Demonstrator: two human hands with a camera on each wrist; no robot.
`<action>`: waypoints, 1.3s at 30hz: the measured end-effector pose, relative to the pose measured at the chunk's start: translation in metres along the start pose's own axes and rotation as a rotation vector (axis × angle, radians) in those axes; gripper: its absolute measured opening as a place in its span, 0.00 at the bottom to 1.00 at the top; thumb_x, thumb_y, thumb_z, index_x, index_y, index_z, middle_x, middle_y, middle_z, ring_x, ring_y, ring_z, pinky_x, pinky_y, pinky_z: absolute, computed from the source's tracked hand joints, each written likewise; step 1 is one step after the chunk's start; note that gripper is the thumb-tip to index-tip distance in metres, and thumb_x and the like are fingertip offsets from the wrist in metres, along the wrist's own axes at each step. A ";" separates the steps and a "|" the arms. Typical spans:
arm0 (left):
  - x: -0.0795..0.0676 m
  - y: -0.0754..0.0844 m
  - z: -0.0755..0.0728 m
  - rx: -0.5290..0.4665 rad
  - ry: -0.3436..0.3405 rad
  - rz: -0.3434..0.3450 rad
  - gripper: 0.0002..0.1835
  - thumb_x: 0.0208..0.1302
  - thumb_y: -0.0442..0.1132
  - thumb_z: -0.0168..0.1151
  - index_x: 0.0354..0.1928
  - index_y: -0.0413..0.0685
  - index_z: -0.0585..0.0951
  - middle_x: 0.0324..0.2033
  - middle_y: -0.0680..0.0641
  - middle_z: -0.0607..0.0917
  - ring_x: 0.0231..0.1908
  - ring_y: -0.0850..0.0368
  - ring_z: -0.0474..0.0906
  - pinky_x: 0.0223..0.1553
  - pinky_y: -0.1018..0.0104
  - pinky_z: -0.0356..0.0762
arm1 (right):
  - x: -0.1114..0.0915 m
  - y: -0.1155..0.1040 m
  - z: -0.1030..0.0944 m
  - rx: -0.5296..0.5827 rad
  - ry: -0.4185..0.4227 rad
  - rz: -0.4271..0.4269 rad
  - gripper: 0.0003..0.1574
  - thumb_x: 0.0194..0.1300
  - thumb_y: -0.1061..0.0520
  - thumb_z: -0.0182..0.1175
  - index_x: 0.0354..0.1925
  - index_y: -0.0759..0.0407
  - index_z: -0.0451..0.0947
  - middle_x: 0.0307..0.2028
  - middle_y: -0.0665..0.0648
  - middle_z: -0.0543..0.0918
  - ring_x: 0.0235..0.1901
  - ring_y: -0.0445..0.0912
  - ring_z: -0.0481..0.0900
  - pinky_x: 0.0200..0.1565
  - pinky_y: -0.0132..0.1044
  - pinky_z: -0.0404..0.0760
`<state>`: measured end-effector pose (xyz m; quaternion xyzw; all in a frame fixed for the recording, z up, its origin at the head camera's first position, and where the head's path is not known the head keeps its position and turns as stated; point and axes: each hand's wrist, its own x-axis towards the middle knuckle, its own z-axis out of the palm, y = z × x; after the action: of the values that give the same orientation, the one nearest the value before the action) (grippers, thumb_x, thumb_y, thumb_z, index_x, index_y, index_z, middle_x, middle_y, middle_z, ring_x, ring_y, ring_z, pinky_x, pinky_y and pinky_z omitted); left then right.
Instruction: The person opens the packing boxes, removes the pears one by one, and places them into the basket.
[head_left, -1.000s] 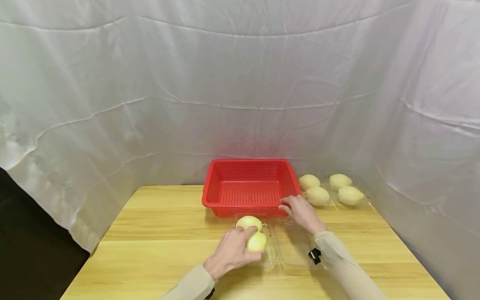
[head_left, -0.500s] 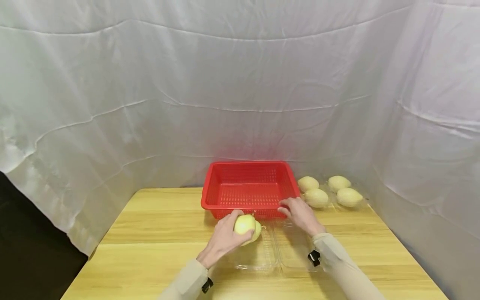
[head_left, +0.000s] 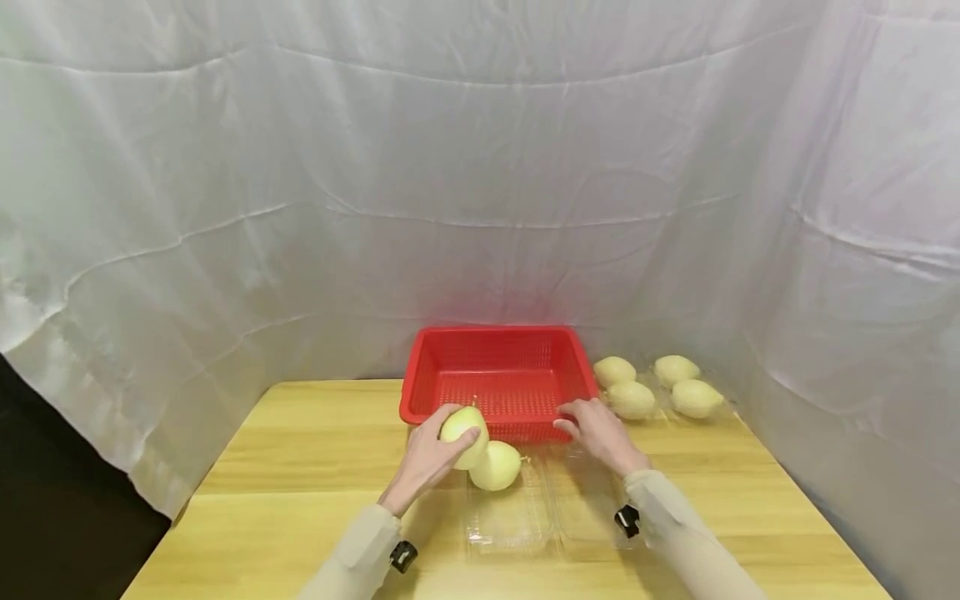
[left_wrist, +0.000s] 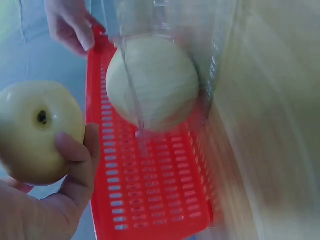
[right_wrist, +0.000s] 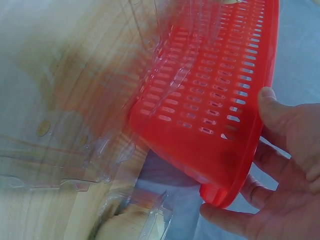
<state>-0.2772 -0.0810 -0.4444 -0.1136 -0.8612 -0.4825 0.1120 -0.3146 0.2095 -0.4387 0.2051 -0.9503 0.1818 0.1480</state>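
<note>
My left hand [head_left: 427, 454] grips a pale yellow pear [head_left: 465, 436], raised in front of the basket's near wall, its stem pointing up. In the left wrist view the base of that pear [left_wrist: 37, 130] shows against the thumb and fingers. A second pear [head_left: 495, 467] lies in the far part of the clear plastic clamshell box [head_left: 510, 529], whose two halves are spread open on the table. My right hand [head_left: 600, 433] holds the near right corner of the red basket [head_left: 498, 417], fingers and thumb either side of its rim [right_wrist: 265, 107].
To the right of the basket stand clear packs with several pears [head_left: 632, 400], close to the curtain [head_left: 847, 333]. Bare wooden table [head_left: 300, 467] lies left of my left hand. Grey cloth surrounds the table's back and sides.
My left hand has lifted one pear out of the clamshell and moved it left and up toward the basket. The other pear stays in the box. My right hand keeps its place at the rim.
</note>
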 end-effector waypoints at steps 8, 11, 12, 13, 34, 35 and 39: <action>0.009 -0.001 -0.015 -0.049 0.082 -0.064 0.25 0.62 0.56 0.63 0.57 0.57 0.70 0.42 0.44 0.83 0.37 0.53 0.77 0.38 0.59 0.74 | 0.005 -0.004 0.003 0.004 0.011 -0.005 0.17 0.64 0.54 0.64 0.46 0.64 0.83 0.41 0.61 0.87 0.46 0.59 0.81 0.64 0.61 0.65; 0.013 -0.002 -0.018 -0.051 0.111 -0.032 0.31 0.63 0.59 0.61 0.65 0.66 0.64 0.50 0.44 0.83 0.43 0.50 0.79 0.46 0.50 0.75 | 0.007 -0.004 0.002 0.007 0.006 -0.009 0.17 0.64 0.54 0.64 0.46 0.65 0.83 0.41 0.61 0.86 0.46 0.59 0.82 0.64 0.61 0.65; 0.014 -0.002 -0.019 -0.052 0.116 -0.012 0.32 0.64 0.59 0.61 0.68 0.69 0.63 0.55 0.44 0.81 0.47 0.49 0.80 0.49 0.47 0.75 | 0.007 -0.004 0.002 0.007 0.004 -0.013 0.17 0.64 0.54 0.64 0.47 0.65 0.83 0.42 0.62 0.86 0.46 0.59 0.82 0.64 0.61 0.65; 0.015 -0.003 -0.019 -0.041 0.122 0.010 0.33 0.64 0.58 0.61 0.69 0.73 0.61 0.58 0.45 0.80 0.50 0.48 0.79 0.52 0.45 0.74 | 0.007 -0.004 0.002 0.007 0.003 -0.017 0.17 0.64 0.54 0.64 0.47 0.65 0.83 0.42 0.62 0.86 0.46 0.59 0.82 0.64 0.61 0.65; 0.036 -0.006 -0.024 -0.111 0.243 0.042 0.23 0.60 0.52 0.68 0.57 0.66 0.75 0.54 0.47 0.76 0.48 0.48 0.75 0.45 0.53 0.77 | 0.007 -0.001 0.000 -0.001 0.024 -0.034 0.16 0.64 0.54 0.64 0.46 0.64 0.84 0.41 0.61 0.87 0.45 0.59 0.82 0.61 0.59 0.68; 0.038 -0.007 -0.024 -0.103 0.248 0.051 0.22 0.61 0.52 0.68 0.57 0.65 0.75 0.54 0.47 0.76 0.48 0.48 0.75 0.45 0.53 0.77 | 0.007 -0.001 0.000 -0.004 0.021 -0.035 0.16 0.64 0.54 0.64 0.46 0.64 0.84 0.41 0.61 0.87 0.45 0.58 0.82 0.60 0.58 0.69; 0.048 -0.013 -0.021 -0.023 0.250 0.082 0.20 0.62 0.50 0.67 0.55 0.60 0.77 0.54 0.46 0.72 0.46 0.47 0.76 0.43 0.54 0.78 | 0.007 -0.001 0.001 -0.001 -0.003 -0.031 0.17 0.65 0.54 0.63 0.47 0.64 0.83 0.42 0.61 0.87 0.45 0.58 0.82 0.60 0.58 0.70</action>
<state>-0.3252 -0.1015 -0.4299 -0.0890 -0.8296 -0.4977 0.2368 -0.3201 0.2058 -0.4368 0.2202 -0.9472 0.1789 0.1494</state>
